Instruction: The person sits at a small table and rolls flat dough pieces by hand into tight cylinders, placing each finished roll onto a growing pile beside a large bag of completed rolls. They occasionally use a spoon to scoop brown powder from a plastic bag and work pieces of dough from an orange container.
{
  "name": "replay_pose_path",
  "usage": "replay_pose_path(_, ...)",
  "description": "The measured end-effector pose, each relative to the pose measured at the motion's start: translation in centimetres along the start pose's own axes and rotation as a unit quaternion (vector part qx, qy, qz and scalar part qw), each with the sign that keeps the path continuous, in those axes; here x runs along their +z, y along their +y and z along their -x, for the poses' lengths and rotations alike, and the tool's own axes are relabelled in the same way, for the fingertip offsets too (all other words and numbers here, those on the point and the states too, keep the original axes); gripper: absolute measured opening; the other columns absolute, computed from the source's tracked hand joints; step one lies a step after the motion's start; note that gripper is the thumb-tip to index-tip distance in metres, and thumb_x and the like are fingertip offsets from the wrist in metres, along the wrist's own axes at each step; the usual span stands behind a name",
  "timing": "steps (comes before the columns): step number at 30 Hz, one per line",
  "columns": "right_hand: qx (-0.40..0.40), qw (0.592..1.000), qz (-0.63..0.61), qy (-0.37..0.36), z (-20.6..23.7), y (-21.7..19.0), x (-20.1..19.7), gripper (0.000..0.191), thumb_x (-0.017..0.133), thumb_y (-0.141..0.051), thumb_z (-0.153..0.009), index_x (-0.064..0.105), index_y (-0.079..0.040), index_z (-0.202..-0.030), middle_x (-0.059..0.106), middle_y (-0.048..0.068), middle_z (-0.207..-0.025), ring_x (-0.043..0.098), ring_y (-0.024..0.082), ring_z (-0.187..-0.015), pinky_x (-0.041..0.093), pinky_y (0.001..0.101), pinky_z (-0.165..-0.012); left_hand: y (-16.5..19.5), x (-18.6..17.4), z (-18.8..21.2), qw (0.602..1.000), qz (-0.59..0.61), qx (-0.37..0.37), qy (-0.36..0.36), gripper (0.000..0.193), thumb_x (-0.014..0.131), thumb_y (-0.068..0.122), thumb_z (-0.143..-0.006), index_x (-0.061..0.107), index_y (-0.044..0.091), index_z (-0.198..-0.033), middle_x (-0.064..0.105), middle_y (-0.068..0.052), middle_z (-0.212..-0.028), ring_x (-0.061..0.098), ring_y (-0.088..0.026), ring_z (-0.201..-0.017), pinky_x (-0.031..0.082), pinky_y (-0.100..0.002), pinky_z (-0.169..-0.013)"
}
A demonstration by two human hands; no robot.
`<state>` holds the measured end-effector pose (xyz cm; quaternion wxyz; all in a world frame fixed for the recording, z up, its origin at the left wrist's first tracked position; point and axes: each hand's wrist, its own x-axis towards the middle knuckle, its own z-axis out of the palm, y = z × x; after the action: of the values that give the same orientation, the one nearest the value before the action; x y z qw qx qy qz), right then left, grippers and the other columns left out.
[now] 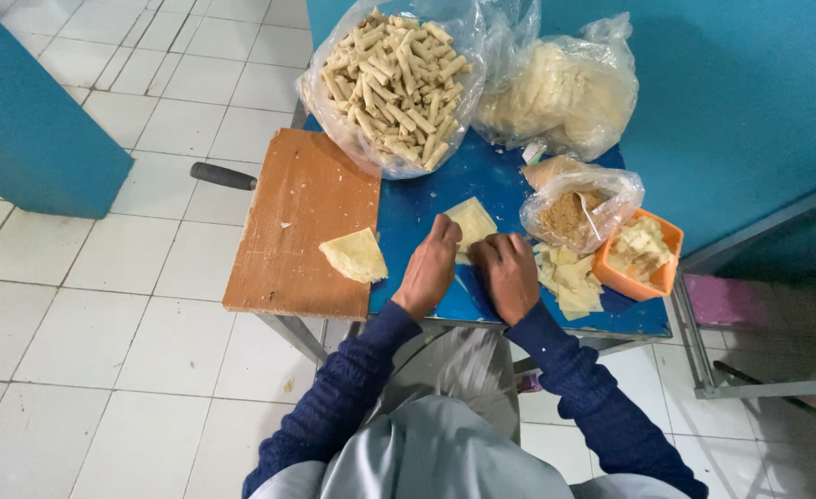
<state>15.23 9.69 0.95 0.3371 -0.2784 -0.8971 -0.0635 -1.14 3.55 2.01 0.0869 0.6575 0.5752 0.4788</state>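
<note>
A pale square pastry wrapper [471,220] lies on the blue table [408,212]. My left hand [430,266] and my right hand [508,273] both press on its near edge, fingers curled over it as if rolling it. A folded stack of wrappers [355,255] rests on the wooden board [297,222] to the left of my left hand. More loose wrappers [570,279] lie just right of my right hand.
A big clear bag of finished rolls [391,81] and a bag of pale wrappers [560,91] stand at the back. A small bag of brown filling with a spoon [576,212] and an orange bowl [663,275] sit at right. Blue wall behind, white tiled floor left.
</note>
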Motion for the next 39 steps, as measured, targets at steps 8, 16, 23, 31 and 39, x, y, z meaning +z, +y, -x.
replay_pose_path(8,-0.016,0.996,0.080,-0.039,0.5,-0.1,0.4,0.032,0.061,-0.012,-0.090,0.067,-0.007,-0.121,0.063,0.006,-0.118,0.057,0.027,-0.111,0.047,0.0419,-0.093,0.1,0.3,3.5,0.993,-0.101,0.057,-0.039,0.033,0.056,-0.001,-0.083,0.063,0.000,-0.115,0.058,-0.017,-0.124,0.061,-0.035,-0.110,0.053,-0.042,-0.089)
replay_pose_path(16,0.025,0.985,0.146,-0.088,-1.9,0.1,0.9,0.046,0.059,-0.010,-0.091,0.062,-0.014,-0.137,0.052,0.007,-0.136,0.050,0.030,-0.114,0.044,0.0468,-0.092,-1.0,1.2,4.2,0.987,-0.122,0.099,-0.029,0.029,0.058,0.004,-0.089,0.064,-0.001,-0.116,0.059,-0.016,-0.139,0.058,-0.032,-0.125,0.049,-0.042,-0.099)
replay_pose_path(23,0.038,0.992,-0.092,-0.079,-4.6,1.5,-0.7,0.057,0.059,-0.001,-0.090,0.062,-0.017,-0.144,0.064,0.004,-0.119,0.055,0.030,-0.110,0.044,0.0452,-0.095,-0.6,1.0,3.8,0.988,-0.117,0.085,-0.049,0.041,0.069,0.015,-0.089,0.063,0.005,-0.128,0.060,-0.014,-0.136,0.055,-0.031,-0.126,0.047,-0.042,-0.100)
replay_pose_path(31,0.010,0.992,-0.089,-0.085,-6.0,0.5,-1.6,0.046,0.072,-0.008,-0.089,0.065,-0.017,-0.134,0.071,0.002,-0.099,0.067,0.024,-0.093,0.047,0.0439,-0.084,0.3,0.7,3.6,0.981,-0.160,0.087,-0.062,0.039,0.071,0.025,-0.089,0.065,0.012,-0.125,0.060,-0.014,-0.135,0.056,-0.030,-0.123,0.046,-0.043,-0.099)
replay_pose_path(39,0.216,0.844,-0.454,-0.186,-13.1,4.8,-3.0,0.043,0.065,-0.007,-0.098,0.060,-0.002,-0.140,0.071,0.010,-0.109,0.065,0.014,-0.092,0.052,0.0296,-0.081,0.4,0.3,3.6,0.981,-0.154,0.089,-0.076,0.038,0.068,0.026,-0.092,0.065,0.009,-0.126,0.059,-0.015,-0.134,0.056,-0.031,-0.120,0.046,-0.043,-0.098)
